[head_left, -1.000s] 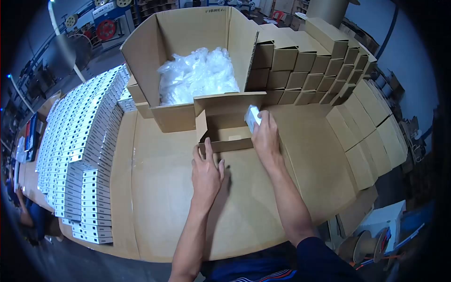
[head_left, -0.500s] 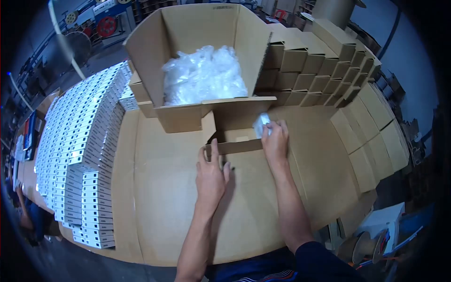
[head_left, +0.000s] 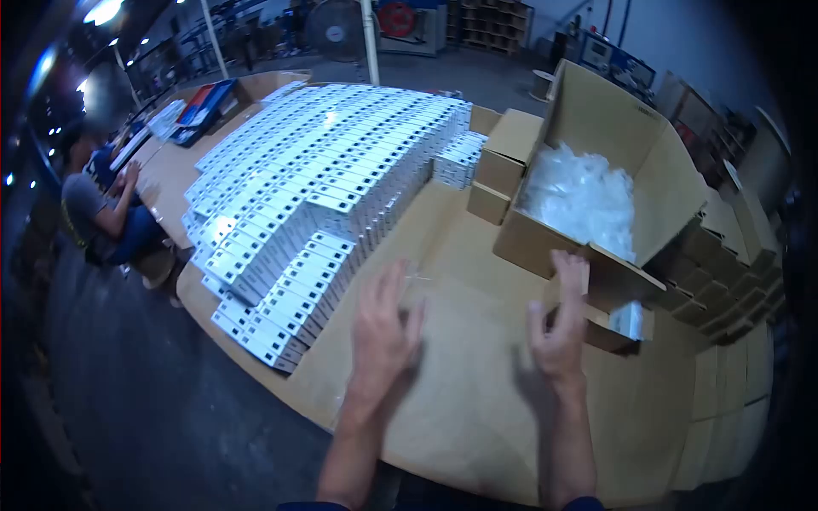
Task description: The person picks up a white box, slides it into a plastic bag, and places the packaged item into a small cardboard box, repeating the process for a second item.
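Observation:
Over the bare cardboard tabletop, my left hand (head_left: 383, 336) hangs with its thumb apart from its slightly blurred fingers, holding nothing. It is nearest to the front end of the stacked small white boxes (head_left: 341, 187). My right hand (head_left: 560, 336) is also empty, fingers stretched up and thumb spread. Just behind and to its right sits a small open brown carton (head_left: 607, 337), partly hidden by that hand. A shiny white packet (head_left: 627, 321) stands at the carton's right end.
A large open carton (head_left: 550, 247) full of clear plastic bags (head_left: 581, 200) stands at the back right. Brown boxes (head_left: 724, 255) are stacked beyond it. Across the table at left sits another person (head_left: 106, 204), near a blue tray (head_left: 203, 111).
My view has swung left towards the white boxes. My right hand has let go of the packet, which stays in the small carton, and my left hand has come off the carton's edge.

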A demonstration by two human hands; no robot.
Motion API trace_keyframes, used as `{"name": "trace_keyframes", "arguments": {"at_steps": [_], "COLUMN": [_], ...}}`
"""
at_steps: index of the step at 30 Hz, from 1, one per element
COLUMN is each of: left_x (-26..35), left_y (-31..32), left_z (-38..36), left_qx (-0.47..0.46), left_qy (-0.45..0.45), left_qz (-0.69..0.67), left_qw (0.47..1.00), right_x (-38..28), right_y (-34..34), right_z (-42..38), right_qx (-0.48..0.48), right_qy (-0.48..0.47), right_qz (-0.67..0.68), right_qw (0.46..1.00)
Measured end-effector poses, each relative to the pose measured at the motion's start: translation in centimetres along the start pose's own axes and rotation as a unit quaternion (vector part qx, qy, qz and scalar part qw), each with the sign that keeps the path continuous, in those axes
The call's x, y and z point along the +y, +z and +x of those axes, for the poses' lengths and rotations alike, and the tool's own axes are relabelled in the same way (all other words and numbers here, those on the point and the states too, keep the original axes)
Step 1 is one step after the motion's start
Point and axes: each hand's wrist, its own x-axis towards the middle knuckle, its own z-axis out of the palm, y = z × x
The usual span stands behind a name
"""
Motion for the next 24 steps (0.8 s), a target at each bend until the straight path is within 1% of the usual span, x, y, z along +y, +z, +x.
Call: {"name": "trace_keyframes", "arguments": {"at_steps": [2, 4, 5, 6, 9, 10, 13, 19, 20, 23, 24], "left_x": [-3.2, -5.6, -6.5, -7.3, -8.9, -9.2, -9.9, -10.7, -10.5, -8.9, -8.3], "left_y": [-2.3, -3.3, -3.6, -3.8, -3.7, -3.6, -3.5, -3.7, -3.7, -4.7, -5.1], "left_z": [2.4, 5.0, 6.0, 6.6, 7.7, 7.6, 7.3, 6.7, 6.6, 5.4, 4.9], "left_qx": [0.052, 0.088, 0.105, 0.093, 0.070, 0.071, 0.083, 0.114, 0.125, 0.144, 0.147], "left_qy": [-0.013, 0.011, 0.024, 0.030, 0.040, 0.039, 0.023, 0.019, 0.016, 0.012, 0.016], "left_qz": [0.047, 0.089, 0.109, 0.121, 0.144, 0.144, 0.139, 0.155, 0.141, 0.139, 0.125], "left_qw": [0.997, 0.992, 0.988, 0.988, 0.986, 0.986, 0.987, 0.981, 0.982, 0.980, 0.981], "right_x": [-2.9, -5.3, -6.4, -7.4, -9.5, -9.8, -10.2, -9.8, -9.8, -9.8, -9.8], "right_y": [4.2, 8.6, 10.7, 12.6, 16.8, 17.8, 19.0, 19.0, 18.9, 18.2, 17.7], "right_z": [2.8, 5.8, 7.3, 8.7, 11.7, 12.5, 12.5, 12.7, 12.7, 12.4, 12.1], "right_qx": [-0.120, -0.185, -0.197, -0.208, -0.142, -0.138, -0.165, -0.194, -0.197, -0.148, -0.131], "right_qy": [-0.090, -0.174, -0.188, -0.202, -0.244, -0.253, -0.225, -0.221, -0.219, -0.254, -0.248], "right_qz": [0.098, 0.138, 0.126, 0.114, 0.108, 0.098, 0.057, 0.039, 0.032, 0.062, 0.096], "right_qw": [0.984, 0.957, 0.954, 0.950, 0.953, 0.953, 0.959, 0.955, 0.955, 0.954, 0.955]}}
